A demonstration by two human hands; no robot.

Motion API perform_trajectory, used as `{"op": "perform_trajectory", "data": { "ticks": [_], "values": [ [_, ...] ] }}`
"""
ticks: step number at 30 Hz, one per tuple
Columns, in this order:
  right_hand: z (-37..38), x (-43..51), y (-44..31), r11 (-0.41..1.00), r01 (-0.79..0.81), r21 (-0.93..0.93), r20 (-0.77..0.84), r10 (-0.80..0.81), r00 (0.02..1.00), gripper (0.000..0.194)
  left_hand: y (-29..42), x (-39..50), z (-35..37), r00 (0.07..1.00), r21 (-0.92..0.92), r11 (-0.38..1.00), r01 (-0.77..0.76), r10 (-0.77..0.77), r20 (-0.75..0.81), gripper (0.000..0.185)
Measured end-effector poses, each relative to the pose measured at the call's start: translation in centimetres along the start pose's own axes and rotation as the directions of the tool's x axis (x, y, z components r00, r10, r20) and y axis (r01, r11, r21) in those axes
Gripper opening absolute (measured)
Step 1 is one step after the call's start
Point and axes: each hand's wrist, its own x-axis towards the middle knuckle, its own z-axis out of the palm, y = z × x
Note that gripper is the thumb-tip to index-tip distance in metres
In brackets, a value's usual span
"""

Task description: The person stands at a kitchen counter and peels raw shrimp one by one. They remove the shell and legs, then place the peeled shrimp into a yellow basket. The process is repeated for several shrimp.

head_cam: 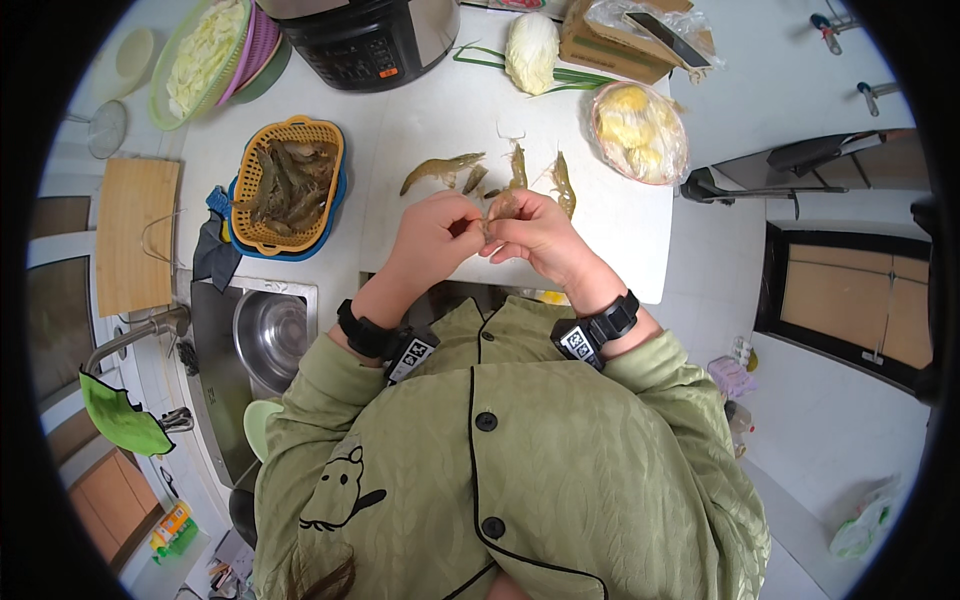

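Note:
Both hands meet over the near part of the white worktop. My right hand (536,229) grips a raw shrimp (506,206), partly hidden by the fingers. The fingertips of my left hand (442,232) pinch the same shrimp at its lower end. Just beyond the hands lie a whole shrimp (442,169) at the left, a small shrimp piece (475,180), another shrimp (519,166) and, at the right, one more shrimp (564,187). A yellow plastic basket (341,161) holds many shrimp, left of my left hand, inside a blue one.
An electric cooker (367,45) stands at the back, beside a green colander (157,90) of cut cabbage. Behind the shrimp are a napa cabbage (532,52), green onions (585,77), a cardboard box (615,45) and a plastic-wrapped bowl (641,135). A sink (274,337) lies at the near left.

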Motion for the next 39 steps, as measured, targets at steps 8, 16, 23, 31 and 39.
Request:
{"op": "perform_trajectory", "data": {
  "ticks": [8, 16, 23, 31, 39],
  "values": [
    [-0.6, 1.6, 1.7, 0.933, 0.152, -0.327, -0.161, -0.214, 0.964, 0.013, -0.8, -0.2, 1.5, 0.998, 0.102, 0.995, -0.003, 0.01, -0.064, 0.007],
    [-1.5, 1.2, 2.8, 0.585, 0.256, -0.77, -0.066, -0.473, 0.879, 0.014, -5.9, 1.4, 0.0, 0.994, 0.184, 0.981, 0.068, -0.083, 0.073, 0.014],
    [-3.4, 0.2, 3.4, 0.644, 0.175, -0.745, -0.168, -0.435, 0.884, 0.013, -12.6, 8.6, -3.4, 0.995, 0.664, 0.747, 0.011, -0.072, 0.063, 0.02],
    [-6.1, -1.4, 3.5, 0.83, 0.143, -0.539, -0.31, -0.353, 0.883, 0.014, -12.4, 10.2, -0.6, 0.939, 0.76, 0.647, 0.063, -0.296, 0.174, 0.014],
    [-6.0, -0.2, 2.3, 0.863, 0.194, -0.466, -0.269, -0.347, 0.899, 0.015, -5.4, 6.1, -10.3, 0.965, 0.455, 0.852, 0.259, -0.205, -0.165, 0.022]
  ]
}}
